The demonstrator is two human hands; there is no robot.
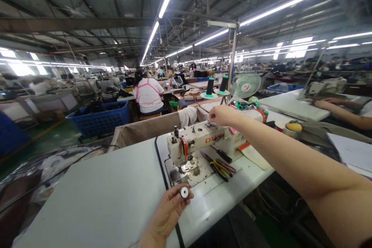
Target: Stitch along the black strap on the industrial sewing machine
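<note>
A small white round bobbin (184, 192) with a dark centre hole is pinched in my left hand (171, 209), in front of the needle area of a white sewing machine (200, 135). My right hand (218, 116) reaches over the machine and has its fingers closed at the top of the machine's arm; whatever they hold is hidden. Yellow-and-black pliers (219, 168) lie on the machine bed beside a black-handled tool (223, 155) and a pinkish-red tool (228, 165).
Two dark thread cones (209, 87) stand behind the machine near a green fan (245, 85). A cloth-lined bin (148, 130) borders the white table (110, 186). A blue crate (100, 120) stands behind left. One person sits ahead; another person's arms show at right.
</note>
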